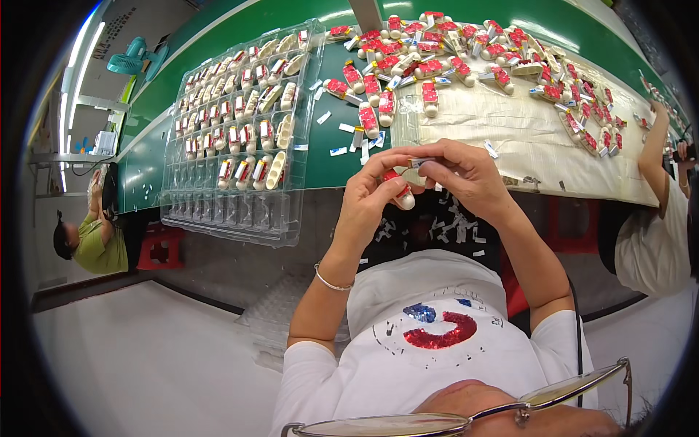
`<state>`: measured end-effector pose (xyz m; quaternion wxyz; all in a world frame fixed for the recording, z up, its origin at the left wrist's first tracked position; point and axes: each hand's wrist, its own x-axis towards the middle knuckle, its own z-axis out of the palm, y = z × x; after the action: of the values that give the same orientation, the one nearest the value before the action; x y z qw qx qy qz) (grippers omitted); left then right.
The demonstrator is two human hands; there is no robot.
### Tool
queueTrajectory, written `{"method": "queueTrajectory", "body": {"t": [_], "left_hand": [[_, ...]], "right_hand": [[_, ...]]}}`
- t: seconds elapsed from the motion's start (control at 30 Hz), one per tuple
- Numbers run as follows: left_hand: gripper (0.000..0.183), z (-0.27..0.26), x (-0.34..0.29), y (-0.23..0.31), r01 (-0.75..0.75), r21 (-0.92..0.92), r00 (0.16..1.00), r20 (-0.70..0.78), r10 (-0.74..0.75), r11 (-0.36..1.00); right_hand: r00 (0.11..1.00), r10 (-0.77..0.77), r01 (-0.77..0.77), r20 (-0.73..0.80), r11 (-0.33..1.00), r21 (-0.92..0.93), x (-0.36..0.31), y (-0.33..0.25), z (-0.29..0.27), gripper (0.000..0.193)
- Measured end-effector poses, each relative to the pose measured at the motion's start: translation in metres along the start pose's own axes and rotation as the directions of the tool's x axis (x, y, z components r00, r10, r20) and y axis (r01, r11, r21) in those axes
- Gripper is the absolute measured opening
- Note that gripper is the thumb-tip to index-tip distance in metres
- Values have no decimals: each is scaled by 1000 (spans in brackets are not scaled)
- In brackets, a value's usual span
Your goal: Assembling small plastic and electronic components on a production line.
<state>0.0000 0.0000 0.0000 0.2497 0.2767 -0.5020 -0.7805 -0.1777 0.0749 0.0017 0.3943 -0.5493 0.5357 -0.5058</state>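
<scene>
Just above my lap, my left hand (370, 195) is closed around a small cream, rounded piece with a red label (405, 198). One rounded end of it pokes out below my fingers. My right hand (470, 178) is drawn up against the left one, thumb and fingers pinching a small pale strip (418, 163) at the top of the piece. Whether the strip is attached to the piece is hidden by my fingers. Many similar red-labelled pieces (429, 99) lie in a loose heap on the table beyond my hands.
On the left, a clear compartmented tray (240, 206) holds rows of cream pieces and overhangs the green table's (335, 164) near edge. Loose paper strips (338, 151) lie near it. A cream sheet (466, 127) sits under the heap. Other people work at far left and right.
</scene>
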Motion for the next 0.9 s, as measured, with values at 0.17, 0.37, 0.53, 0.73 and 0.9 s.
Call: {"method": "queueTrajectory", "body": {"t": [0.17,0.37,0.53,0.73,0.9], "left_hand": [[18,4,1,-8,-34,71,983,-178,46,997],[17,-1,0,-8,-32,36,972,-231,39,999],[16,-5,-1,-7,-31,17,975,-218,34,999],[15,-1,-1,-2,-37,35,973,-226,44,999],[15,-3,0,0,-31,31,978,-205,37,999]], "right_hand": [[985,169,-164,18,915,368,-2,-1,5,23],[980,194,-194,50,859,475,-5,2,9,26],[973,221,-222,63,832,508,-3,0,10,27],[969,234,-238,76,810,537,-3,0,10,28],[974,215,-216,68,803,556,-3,0,11,28]]}}
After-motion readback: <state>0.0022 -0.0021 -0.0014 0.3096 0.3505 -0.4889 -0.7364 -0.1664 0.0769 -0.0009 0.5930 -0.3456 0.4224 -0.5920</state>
